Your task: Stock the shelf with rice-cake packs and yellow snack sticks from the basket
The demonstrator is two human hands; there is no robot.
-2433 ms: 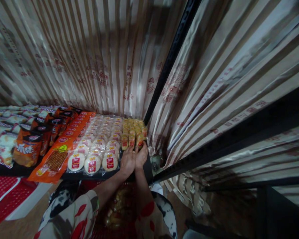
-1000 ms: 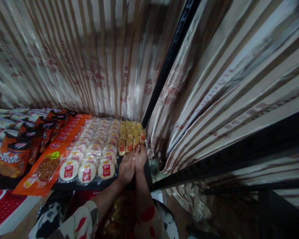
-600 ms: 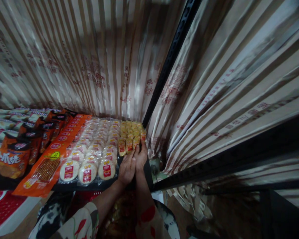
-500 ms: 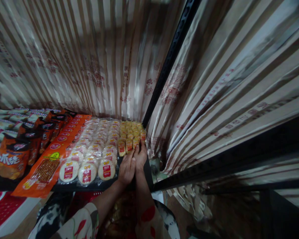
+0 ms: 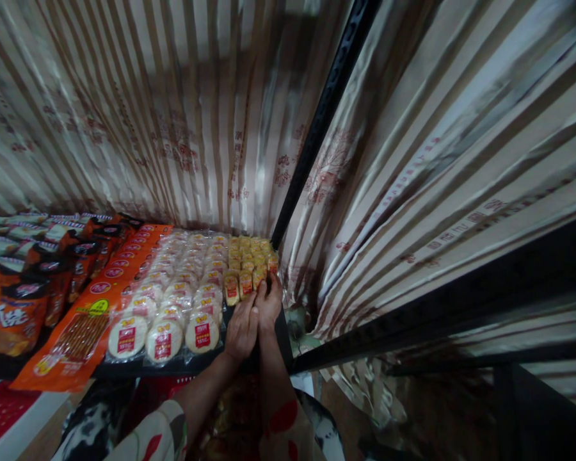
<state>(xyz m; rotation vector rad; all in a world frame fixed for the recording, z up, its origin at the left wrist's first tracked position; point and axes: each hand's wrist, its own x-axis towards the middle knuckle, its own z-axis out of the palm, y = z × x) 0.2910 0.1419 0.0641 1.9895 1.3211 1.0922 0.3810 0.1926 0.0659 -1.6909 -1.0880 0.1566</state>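
Striped curtain behind black shelf (image 5: 269,358). We press left hand (image 5: 241,331) and right hand (image 5: 267,303) side by side against small yellow snack packs (image 5: 249,266) at shelf's right end; fingers extended, grasp unclear. Packs look light, crinkly, slippery; we judge pinching sides best.

The left hand (image 5: 242,330) and the right hand (image 5: 269,302) are bare, with no gloves, rings or watch to be seen. Both forearms are bare too. The left sleeve (image 5: 156,435) is loose cloth, light cream with red leaf-like shapes and dark patches on it. The right sleeve (image 5: 283,426) has the same cloth, pale with a big red spot and dark blotches. Lower down the person's clothing (image 5: 93,426) shows black and white patches. The light is dim, so small marks on the cloth are hard to make out.
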